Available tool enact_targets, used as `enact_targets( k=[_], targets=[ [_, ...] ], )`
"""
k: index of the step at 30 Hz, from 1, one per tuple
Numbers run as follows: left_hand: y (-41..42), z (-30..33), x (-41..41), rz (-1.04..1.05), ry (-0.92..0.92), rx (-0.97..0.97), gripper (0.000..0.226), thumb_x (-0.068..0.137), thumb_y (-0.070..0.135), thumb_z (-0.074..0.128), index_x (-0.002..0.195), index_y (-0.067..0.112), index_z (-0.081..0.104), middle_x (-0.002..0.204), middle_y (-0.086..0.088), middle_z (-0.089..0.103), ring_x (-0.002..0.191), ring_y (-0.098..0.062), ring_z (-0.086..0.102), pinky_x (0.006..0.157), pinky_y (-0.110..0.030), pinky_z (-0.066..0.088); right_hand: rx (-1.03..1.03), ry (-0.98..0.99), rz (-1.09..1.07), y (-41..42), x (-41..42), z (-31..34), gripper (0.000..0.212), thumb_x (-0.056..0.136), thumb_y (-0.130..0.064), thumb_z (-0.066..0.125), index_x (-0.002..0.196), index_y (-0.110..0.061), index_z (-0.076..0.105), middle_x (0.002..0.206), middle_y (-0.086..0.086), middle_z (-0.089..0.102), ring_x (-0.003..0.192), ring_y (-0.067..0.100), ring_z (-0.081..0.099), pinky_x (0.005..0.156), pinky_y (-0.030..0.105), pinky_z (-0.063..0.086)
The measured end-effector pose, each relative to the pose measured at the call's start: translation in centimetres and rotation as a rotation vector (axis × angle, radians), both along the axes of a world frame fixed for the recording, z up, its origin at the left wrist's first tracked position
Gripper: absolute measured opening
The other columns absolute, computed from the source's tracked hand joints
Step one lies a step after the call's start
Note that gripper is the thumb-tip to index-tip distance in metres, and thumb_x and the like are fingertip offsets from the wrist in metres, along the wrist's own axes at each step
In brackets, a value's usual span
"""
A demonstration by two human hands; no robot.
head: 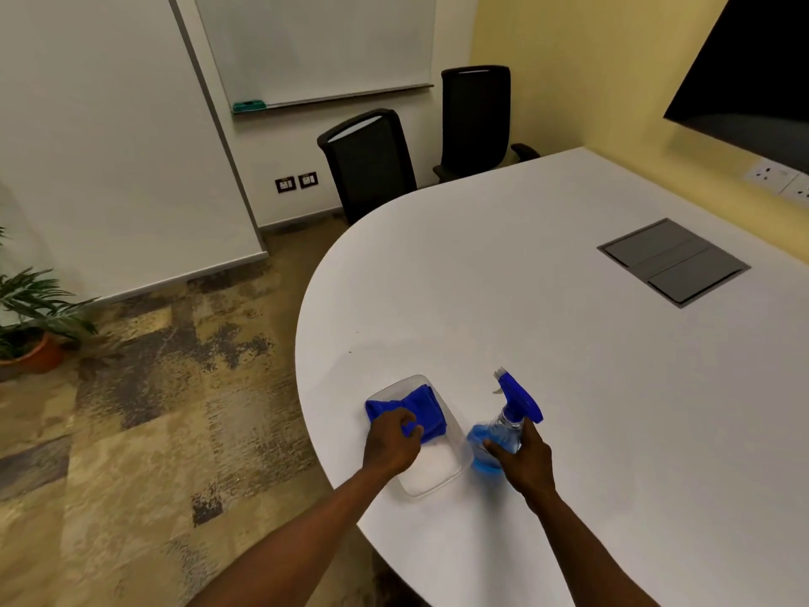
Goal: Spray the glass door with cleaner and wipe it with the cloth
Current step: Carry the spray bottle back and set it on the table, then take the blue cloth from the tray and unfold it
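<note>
A: Where are the two arms?

B: Both bare forearms come up from the bottom edge of the frame. The left one rises from the lower left toward the lower centre, and the right one from the lower right.

A: And the hands?

B: The left hand (pixel 392 441) is palm down, with its fingers curled closed on something blue. The right hand (pixel 526 464), just to its right, is closed too, the thumb pointing to the left.

An office meeting room: conference table (pixel 547 300), whiteboard (pixel 315 41), mesh chairs (pixel 372 164).
</note>
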State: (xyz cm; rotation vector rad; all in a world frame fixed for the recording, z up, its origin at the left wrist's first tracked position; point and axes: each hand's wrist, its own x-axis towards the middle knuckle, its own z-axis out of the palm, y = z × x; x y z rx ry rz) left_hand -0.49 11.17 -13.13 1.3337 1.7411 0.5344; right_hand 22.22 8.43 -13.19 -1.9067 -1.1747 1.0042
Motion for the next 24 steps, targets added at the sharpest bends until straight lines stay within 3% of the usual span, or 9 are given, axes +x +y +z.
enact_targets(
  k=[8,12,17,20,24],
  targets=[
    [1.1,-3.1,-2.0,-0.351,0.370,0.126,0.045,0.091,0.027,0.064,0.135,0.018,0.058,0.140,-0.003,0.055,0.135,-0.024,0.045,0.110,-0.030,0.039,-0.021,0.002,0.033,0.8,0.3,-0.9,0.070,0.079,-0.012,0.086,0.138,-0.004,0.051,0.126,0.012,0.065,0.110,0.022,0.058,0.093,0.033,0.046],
    [1.9,-4.1,-2.3,-0.482,0.600,0.132,0.045,0.089,0.026,0.064,0.133,0.019,0.058,0.141,-0.003,0.055,0.138,-0.030,0.040,0.116,-0.037,0.034,-0.054,-0.050,0.069,0.4,0.8,-1.5,0.073,0.074,-0.011,0.090,0.137,-0.006,0.053,0.116,0.002,0.064,0.115,0.031,0.064,0.093,0.038,0.052],
    [3.1,-5.0,-2.4,-0.599,0.843,0.081,0.039,0.093,0.021,0.064,0.131,0.013,0.058,0.141,-0.011,0.054,0.141,-0.034,0.039,0.124,-0.043,0.024,-0.087,-0.185,0.059,-1.3,1.4,-2.1,0.083,0.071,-0.025,0.092,0.143,-0.011,0.052,0.130,0.007,0.067,0.120,0.029,0.063,0.095,0.039,0.051],
    [3.5,-5.2,-1.8,-0.634,0.929,0.044,0.041,0.091,0.019,0.069,0.130,0.011,0.059,0.142,-0.014,0.054,0.141,-0.037,0.038,0.126,-0.047,0.021,-0.111,-0.210,-0.033,-3.4,0.6,-1.8,0.068,0.075,-0.030,0.089,0.134,-0.014,0.059,0.125,0.007,0.069,0.106,0.025,0.067,0.087,0.034,0.053],
    [3.9,-4.8,-1.2,-0.658,0.951,0.017,0.036,0.093,0.008,0.065,0.129,0.005,0.059,0.136,-0.017,0.057,0.135,-0.038,0.044,0.121,-0.047,0.027,-0.119,-0.221,-0.210,-6.4,-1.3,-0.9,0.032,0.081,-0.032,0.083,0.105,-0.019,0.067,0.102,0.004,0.074,0.081,0.019,0.069,0.074,0.029,0.049]
  ],
)
